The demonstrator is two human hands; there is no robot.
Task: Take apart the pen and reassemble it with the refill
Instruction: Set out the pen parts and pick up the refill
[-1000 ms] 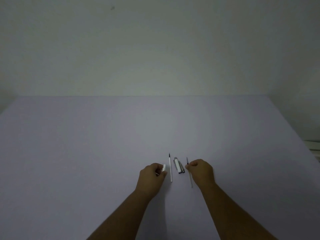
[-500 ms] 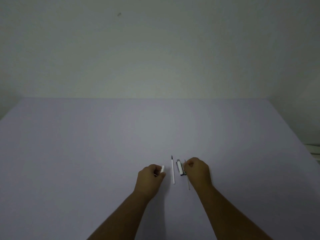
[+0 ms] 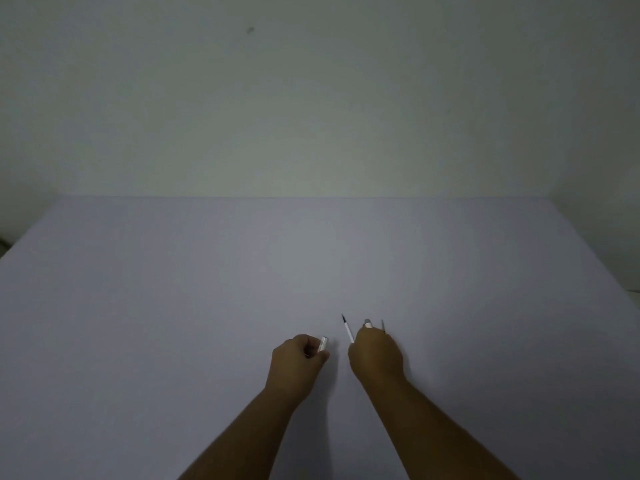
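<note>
A dim, underexposed picture with a cool grey-green cast. The brightest part is a soft, even glow on the wall (image 3: 311, 133) above the far edge of the counter (image 3: 173, 289), fading into murky vignetting at the corners. The counter's side edges splay outward toward the bottom, a wide-angle effect. Both hands, the left hand (image 3: 298, 362) and the right hand (image 3: 377, 355), look dark and almost without detail, with only faint, diffuse shadows beside them on the counter. Small things near the hands are soft and hard to resolve. No glare anywhere.
</note>
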